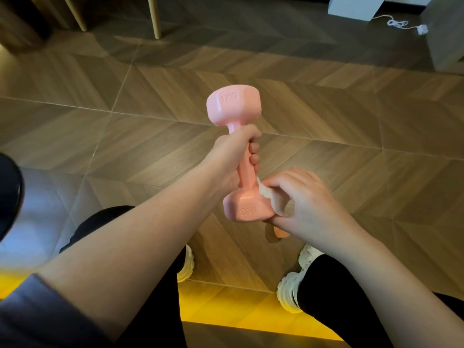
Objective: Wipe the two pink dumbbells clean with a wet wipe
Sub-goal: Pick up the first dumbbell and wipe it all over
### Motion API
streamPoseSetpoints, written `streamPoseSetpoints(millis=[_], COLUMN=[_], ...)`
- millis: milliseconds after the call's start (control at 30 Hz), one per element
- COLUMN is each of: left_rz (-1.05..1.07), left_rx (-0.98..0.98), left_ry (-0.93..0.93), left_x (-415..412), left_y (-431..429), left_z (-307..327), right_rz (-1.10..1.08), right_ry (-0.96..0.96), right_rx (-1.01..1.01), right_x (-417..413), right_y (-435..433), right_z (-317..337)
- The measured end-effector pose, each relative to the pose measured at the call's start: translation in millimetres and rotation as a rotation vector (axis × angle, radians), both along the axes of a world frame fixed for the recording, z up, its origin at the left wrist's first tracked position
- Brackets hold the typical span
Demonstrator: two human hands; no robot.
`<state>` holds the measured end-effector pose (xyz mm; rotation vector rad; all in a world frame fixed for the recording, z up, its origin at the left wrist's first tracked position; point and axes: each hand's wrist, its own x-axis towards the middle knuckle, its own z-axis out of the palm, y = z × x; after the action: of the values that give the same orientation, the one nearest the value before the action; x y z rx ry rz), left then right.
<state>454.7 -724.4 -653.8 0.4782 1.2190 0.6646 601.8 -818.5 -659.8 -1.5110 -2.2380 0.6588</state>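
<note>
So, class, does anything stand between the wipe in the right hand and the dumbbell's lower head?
Nothing visible does. The right hand holds the wet wipe against the lower head of the pink dumbbell, which the left hand grips by its handle.

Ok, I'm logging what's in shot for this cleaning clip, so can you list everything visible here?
dumbbell: one, pink, held upright mid-frame
pink piece: one, on the floor under the right hand, mostly hidden; perhaps the second dumbbell
wet wipe: one, white, against the dumbbell's lower head
cable: one, white, on the floor top right
box: one, white, top right
wooden legs: two, pale, top left
floor: brown wood pattern
strip: one, yellow, by the feet
shoes: two, white, on the floor
left hand: grips the dumbbell's handle
right hand: holds the wet wipe
</note>
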Motion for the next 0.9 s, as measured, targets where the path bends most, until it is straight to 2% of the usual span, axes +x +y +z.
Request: streamPoseSetpoints(millis=[67,200,267,367,433,533,600,767,900], left_rz=[-0.009,-0.054,-0.065,-0.059,-0.046,-0.044,-0.058,-0.047,-0.029], left_rx=[0.007,0.064,0.088,0.086,0.068,0.061,0.073,0.039,-0.003], left_ry=[-0.016,0.019,0.029,-0.003,-0.01,0.017,0.037,-0.027,-0.069], left_x=[0,3,3,1,-1,-1,-1,-2,-6], left_y=[0,-3,-2,2,3,0,-1,2,2], left_z=[1,0,0,3,3,1,1,9,12], right_rz=[0.006,0.046,0.027,-0.059,-0.05,0.037,0.044,-0.002,0.099], right_ry=[0.022,-0.134,-0.175,-0.075,-0.035,-0.1,-0.144,0.091,0.196], right_rx=[-0.008,-0.189,-0.095,0.043,0.011,-0.144,-0.091,0.173,0.185], right_x=[-1,-5,-4,-5,-6,-10,-11,-11,-16], right_y=[-2,1,-1,-6,-5,-1,-2,-11,-13], right_z=[0,-3,-2,1,2,0,-1,-1,0])
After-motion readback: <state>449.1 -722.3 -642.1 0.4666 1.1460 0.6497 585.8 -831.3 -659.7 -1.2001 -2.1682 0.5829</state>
